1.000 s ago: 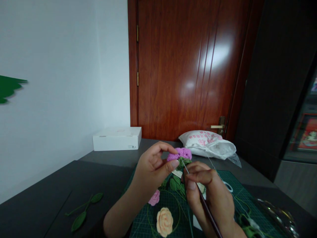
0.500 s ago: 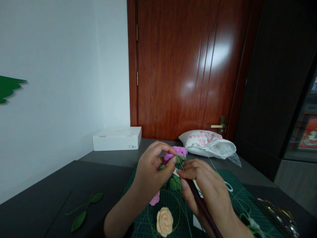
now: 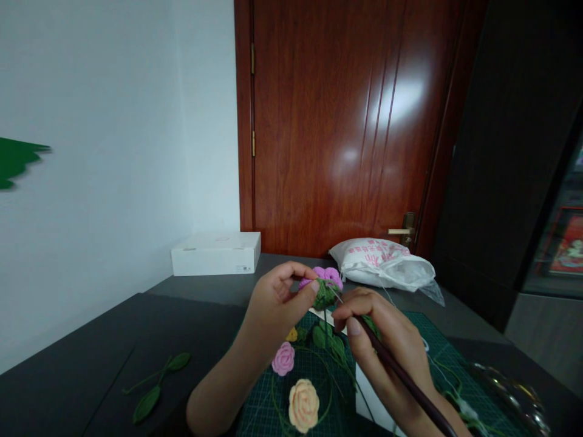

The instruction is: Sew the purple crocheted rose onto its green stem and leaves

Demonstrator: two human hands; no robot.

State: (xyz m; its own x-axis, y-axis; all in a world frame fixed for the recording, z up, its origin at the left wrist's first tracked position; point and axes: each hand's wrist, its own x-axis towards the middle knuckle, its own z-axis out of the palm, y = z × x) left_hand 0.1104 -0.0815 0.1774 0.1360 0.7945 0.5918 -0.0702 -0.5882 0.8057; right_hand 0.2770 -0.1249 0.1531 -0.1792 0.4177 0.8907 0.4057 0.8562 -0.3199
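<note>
My left hand [image 3: 280,306] pinches a purple crocheted flower [image 3: 328,276] between thumb and fingers, holding it above the mat. Under its petals is a green crocheted base [image 3: 325,295] with a thin dark green stem hanging down. My right hand [image 3: 392,340] grips a crochet hook [image 3: 407,382] by its long dark handle. The hook's thin metal shaft points left and its tip meets the green base; the exact tip is too small to make out. Below lie a pink crocheted rose [image 3: 283,359], a peach crocheted rose [image 3: 303,405] and green crocheted leaves [image 3: 334,347].
A green cutting mat [image 3: 259,400] covers the middle of the dark table. A leaf sprig [image 3: 146,405] lies left. Behind stand a white box [image 3: 214,261] and a white bag [image 3: 373,261]. White paper [image 3: 371,397] and a shiny metallic object [image 3: 510,391] lie on the right.
My right hand has drawn slightly right and down with the hook. My left hand has shifted a little left, and the flower is tilted so more of its green base shows.
</note>
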